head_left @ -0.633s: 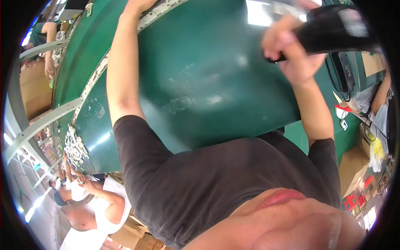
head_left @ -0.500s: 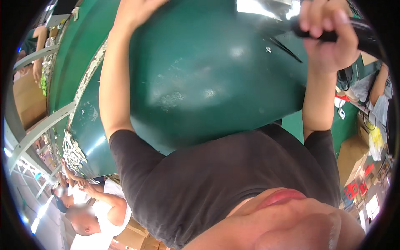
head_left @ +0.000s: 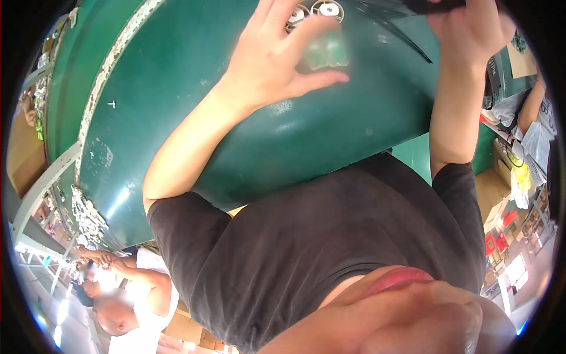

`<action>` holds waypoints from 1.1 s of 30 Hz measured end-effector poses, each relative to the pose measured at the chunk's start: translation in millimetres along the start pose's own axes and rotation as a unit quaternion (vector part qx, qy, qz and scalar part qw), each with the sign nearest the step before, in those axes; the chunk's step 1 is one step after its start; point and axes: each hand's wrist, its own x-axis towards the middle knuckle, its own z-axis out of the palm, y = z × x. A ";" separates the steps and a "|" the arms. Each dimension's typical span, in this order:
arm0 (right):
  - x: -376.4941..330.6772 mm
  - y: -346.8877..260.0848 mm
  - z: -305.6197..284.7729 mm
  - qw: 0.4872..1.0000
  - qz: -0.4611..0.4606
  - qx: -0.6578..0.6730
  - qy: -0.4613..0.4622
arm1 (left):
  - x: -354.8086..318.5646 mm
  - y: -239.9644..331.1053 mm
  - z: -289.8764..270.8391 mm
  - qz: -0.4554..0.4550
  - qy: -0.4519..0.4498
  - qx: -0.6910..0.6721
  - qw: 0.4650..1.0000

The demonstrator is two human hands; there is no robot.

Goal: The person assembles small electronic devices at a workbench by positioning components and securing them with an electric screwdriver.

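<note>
My left hand (head_left: 274,62) hovers over the green table (head_left: 194,88) with its fingers spread and nothing clearly in them. A small pale green translucent piece (head_left: 325,53) shows between its thumb and fingers; I cannot tell whether they touch it. Two white round spools (head_left: 315,10) lie just beyond the fingertips. My right hand (head_left: 466,29) is raised at the top edge, closed around a dark object (head_left: 433,6) that the frame mostly cuts off. My black shirt (head_left: 330,242) fills the lower middle.
A row of small pale parts (head_left: 85,212) lines the table's left rim beside a grey frame bar (head_left: 41,189). A person in a white top (head_left: 138,295) works at the lower left. Another person's arm (head_left: 530,106) and cardboard boxes (head_left: 489,194) are at the right.
My left hand has come in from the far upper left to the middle of the table and spread its fingers. My right hand has lifted the dark object up to the top edge.
</note>
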 end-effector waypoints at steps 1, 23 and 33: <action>-8.1 -1.3 2.9 1.000 0.013 0.005 -0.003 | -2.7 0.7 -3.9 -0.017 -0.044 0.029 0.998; -55.9 17.0 39.8 0.998 0.050 -0.023 -0.019 | -26.2 -32.8 45.3 0.091 0.115 -0.076 0.986; -46.6 25.5 38.2 0.995 0.022 0.088 -0.047 | -31.0 -26.4 45.6 0.053 0.109 -0.071 0.990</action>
